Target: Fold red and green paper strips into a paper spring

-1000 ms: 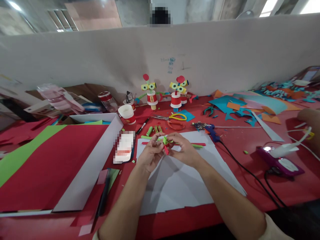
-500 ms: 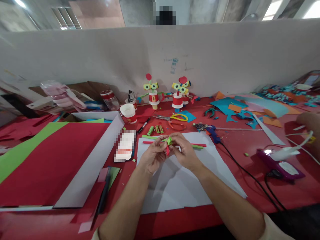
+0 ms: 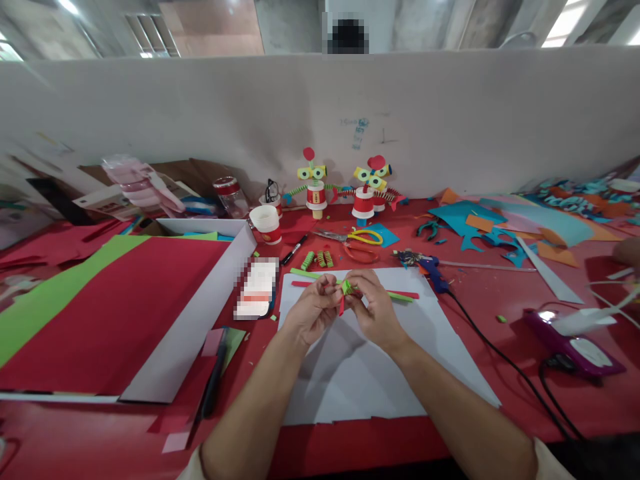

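Between the fingertips of both hands is a small folded paper strip point(image 3: 347, 288), green on top with a red tail hanging down. My left hand point(image 3: 313, 310) pinches it from the left, my right hand point(image 3: 373, 307) from the right. Both are closed and held above white paper point(image 3: 360, 387). Behind the hands, a red strip point(image 3: 406, 294) and green strips point(image 3: 303, 273) lie across the paper's far edge. Several folded green and red paper springs point(image 3: 325, 259) rest just beyond it.
Scissors point(image 3: 367, 236), a marker point(image 3: 294, 250) and a phone point(image 3: 257, 288) lie near the paper. Paper-cup figures point(image 3: 316, 195) stand by the wall. At right are a glue gun point(image 3: 436, 272), a purple power strip point(image 3: 575, 343) and another person's hand point(image 3: 627, 253). A box point(image 3: 215, 293) holds coloured paper at left.
The view has shifted a little, so the table's contents appear farther right. Both hands still pinch the folded strip, with only slight finger movement and its red tail swung slightly.
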Demonstrator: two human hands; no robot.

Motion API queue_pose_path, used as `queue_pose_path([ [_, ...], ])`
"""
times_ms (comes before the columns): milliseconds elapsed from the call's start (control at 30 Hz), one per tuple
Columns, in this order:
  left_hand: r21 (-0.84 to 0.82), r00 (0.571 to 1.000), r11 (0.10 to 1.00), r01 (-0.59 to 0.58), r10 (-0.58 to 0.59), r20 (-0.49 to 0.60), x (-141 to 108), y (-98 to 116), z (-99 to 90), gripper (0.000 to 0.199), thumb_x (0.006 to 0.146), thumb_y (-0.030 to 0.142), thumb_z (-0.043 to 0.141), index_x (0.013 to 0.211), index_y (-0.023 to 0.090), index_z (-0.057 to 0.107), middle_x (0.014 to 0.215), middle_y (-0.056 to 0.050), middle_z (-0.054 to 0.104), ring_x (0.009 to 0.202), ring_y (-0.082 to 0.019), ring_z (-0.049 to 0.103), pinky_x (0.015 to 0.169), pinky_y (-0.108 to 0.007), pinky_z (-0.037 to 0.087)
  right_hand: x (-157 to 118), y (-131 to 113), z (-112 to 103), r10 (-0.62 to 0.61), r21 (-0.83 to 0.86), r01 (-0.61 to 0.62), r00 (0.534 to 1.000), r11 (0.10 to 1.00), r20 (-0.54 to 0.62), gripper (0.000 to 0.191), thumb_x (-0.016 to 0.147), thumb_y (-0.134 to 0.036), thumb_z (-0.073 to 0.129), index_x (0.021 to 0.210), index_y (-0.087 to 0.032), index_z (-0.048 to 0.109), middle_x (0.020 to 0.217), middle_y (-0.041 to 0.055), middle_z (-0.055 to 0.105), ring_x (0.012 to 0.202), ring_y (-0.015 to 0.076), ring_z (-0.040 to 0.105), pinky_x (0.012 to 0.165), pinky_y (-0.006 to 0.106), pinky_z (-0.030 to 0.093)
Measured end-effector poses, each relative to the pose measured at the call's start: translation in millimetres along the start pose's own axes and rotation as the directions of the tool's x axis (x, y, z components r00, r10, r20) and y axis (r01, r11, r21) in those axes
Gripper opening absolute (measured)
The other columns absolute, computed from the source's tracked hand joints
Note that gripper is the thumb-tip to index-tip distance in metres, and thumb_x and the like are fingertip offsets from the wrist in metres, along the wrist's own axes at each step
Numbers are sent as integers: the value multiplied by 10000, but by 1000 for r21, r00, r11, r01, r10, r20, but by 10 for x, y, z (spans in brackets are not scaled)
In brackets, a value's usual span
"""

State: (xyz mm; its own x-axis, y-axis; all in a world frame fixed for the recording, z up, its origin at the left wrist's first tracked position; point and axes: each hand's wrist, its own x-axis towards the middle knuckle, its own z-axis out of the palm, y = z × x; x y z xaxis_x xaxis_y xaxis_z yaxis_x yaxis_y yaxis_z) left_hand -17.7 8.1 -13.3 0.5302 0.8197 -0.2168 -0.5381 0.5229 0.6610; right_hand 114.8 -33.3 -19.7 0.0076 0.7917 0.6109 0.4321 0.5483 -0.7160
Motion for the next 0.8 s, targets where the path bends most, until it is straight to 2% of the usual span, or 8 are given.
queue_pose_path([
  [67, 7, 1000, 1000, -3, 3, 3, 1, 12, 7, 387, 488, 19, 795, 695, 169, 505, 557, 79, 489, 522, -52, 522, 546, -168, 462, -5, 4, 17, 45, 49, -46, 999, 998, 13, 105, 820, -160, 512, 884, -213, 576, 979, 74, 558, 935, 217, 536, 820, 362, 433],
  [167, 18, 1000, 1000, 3, -2, -8, 8, 13, 8, 402, 469, 38, 811, 672, 168, 488, 568, 73, 500, 518, -50, 517, 556, -178, 471, -24, 8, 46, 114, 149, -123, 991, 981, 68, 124, 852, -196, 485, 955, -219, 550, 1002, 75, 545, 944, 211, 529, 811, 352, 437],
  [333, 28, 1000, 1000, 10, -10, 3, 20, -23, 8, 437, 439, 63, 821, 627, 172, 442, 532, 87, 455, 476, -32, 477, 509, -155, 432, -39, 30, 62, 105, 122, -111, 993, 986, 60, 91, 837, -173, 480, 889, -219, 538, 950, 68, 550, 926, 217, 518, 819, 370, 425],
  [400, 51, 1000, 999, -7, 8, -18, 25, -24, 8, 448, 439, 84, 825, 627, 177, 429, 513, 95, 439, 470, -32, 470, 507, -154, 422, -21, 37, 58, 143, 135, -151, 987, 979, 66, 86, 819, -174, 496, 867, -220, 551, 937, 63, 560, 922, 217, 520, 825, 374, 423],
  [500, 138, 988, 986, -96, 111, -104, 39, 0, -5, 445, 459, 113, 819, 668, 191, 434, 534, 89, 504, 491, -50, 496, 503, -165, 408, 15, 23, 43, 279, 252, -294, 956, 922, 94, 127, 792, -195, 526, 901, -233, 578, 972, 50, 576, 934, 205, 535, 817, 353, 436],
  [600, 263, 951, 942, -207, 257, -172, 62, 28, -37, 387, 512, 157, 798, 740, 198, 489, 628, 49, 618, 550, -81, 551, 561, -207, 438, 35, -17, 30, 447, 379, -444, 890, 812, 85, 222, 776, -258, 570, 998, -251, 569, 1014, 34, 584, 920, 185, 555, 759, 312, 459],
  [700, 364, 911, 890, -274, 361, -197, 85, 24, -70, 336, 543, 187, 783, 825, 180, 601, 713, -2, 671, 677, -120, 605, 671, -250, 462, 35, -37, 50, 541, 345, -524, 839, 779, 54, 259, 726, -336, 650, 950, -237, 569, 984, 29, 596, 850, 174, 566, 672, 282, 460],
  [800, 408, 912, 874, -262, 363, -191, 98, -12, -79, 297, 541, 213, 788, 813, 162, 680, 776, -29, 691, 744, -139, 615, 727, -271, 465, 20, -12, 100, 542, 299, -527, 840, 796, 37, 265, 698, -363, 685, 885, -217, 567, 883, 18, 613, 760, 159, 574, 632, 276, 458],
])
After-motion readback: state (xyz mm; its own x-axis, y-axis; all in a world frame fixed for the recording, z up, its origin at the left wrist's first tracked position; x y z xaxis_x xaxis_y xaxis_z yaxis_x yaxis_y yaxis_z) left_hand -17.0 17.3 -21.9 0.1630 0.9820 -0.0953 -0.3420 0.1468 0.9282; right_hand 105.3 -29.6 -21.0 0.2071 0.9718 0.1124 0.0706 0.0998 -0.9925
